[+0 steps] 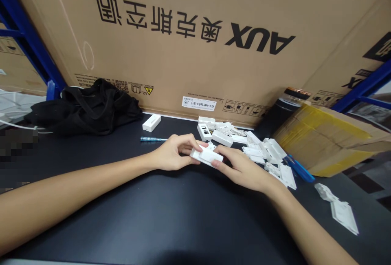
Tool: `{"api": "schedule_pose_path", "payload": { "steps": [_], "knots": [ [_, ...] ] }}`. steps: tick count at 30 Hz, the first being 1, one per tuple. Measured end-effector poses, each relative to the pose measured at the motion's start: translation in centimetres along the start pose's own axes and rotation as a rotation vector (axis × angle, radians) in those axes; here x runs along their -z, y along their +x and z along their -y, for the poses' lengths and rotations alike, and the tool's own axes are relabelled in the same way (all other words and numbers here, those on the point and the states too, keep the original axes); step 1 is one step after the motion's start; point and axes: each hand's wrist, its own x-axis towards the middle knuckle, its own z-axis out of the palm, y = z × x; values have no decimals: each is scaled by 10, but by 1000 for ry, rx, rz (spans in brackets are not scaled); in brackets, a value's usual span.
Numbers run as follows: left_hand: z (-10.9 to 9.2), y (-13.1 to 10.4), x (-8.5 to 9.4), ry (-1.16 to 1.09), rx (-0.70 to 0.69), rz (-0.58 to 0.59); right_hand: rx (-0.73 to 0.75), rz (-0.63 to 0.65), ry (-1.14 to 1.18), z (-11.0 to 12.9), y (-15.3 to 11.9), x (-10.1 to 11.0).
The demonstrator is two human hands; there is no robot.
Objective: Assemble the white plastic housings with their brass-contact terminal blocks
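Observation:
A small white plastic casing [207, 155] is held between both hands above the middle of the black table. My left hand [175, 153] grips its left end, thumb below and fingers along the top. On the right end, my right hand [236, 165] closes with the thumb on the near face; its other fingers are partly hidden behind. Just beyond the left hand lies a blue screwdriver [152, 139], its tip hidden near the knuckles. A white box-shaped casing [152, 122] rests farther back. Behind the hands are several loose white plastic parts [222, 138].
More white pieces [269, 151] spread right, beside a blue tool [299, 168] and a yellow-taped carton [330, 142]. A dark cylinder [281, 110] stands behind them. Black cloth [91, 108] lies back left. A large cardboard box [189, 65] walls off the rear, between blue rack posts [30, 32].

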Motion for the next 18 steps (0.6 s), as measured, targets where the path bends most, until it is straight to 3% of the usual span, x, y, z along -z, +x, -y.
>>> {"api": "schedule_pose_path", "payload": {
  "steps": [6,12,18],
  "knots": [
    [-10,-1,1,-104,72,110,-11,-9,-39,1,-3,5],
    [-5,5,4,-161,231,74,-12,-16,-45,1,-3,5],
    [-3,5,3,-178,299,127,-32,-31,-67,-1,-4,5]
  ]
}}
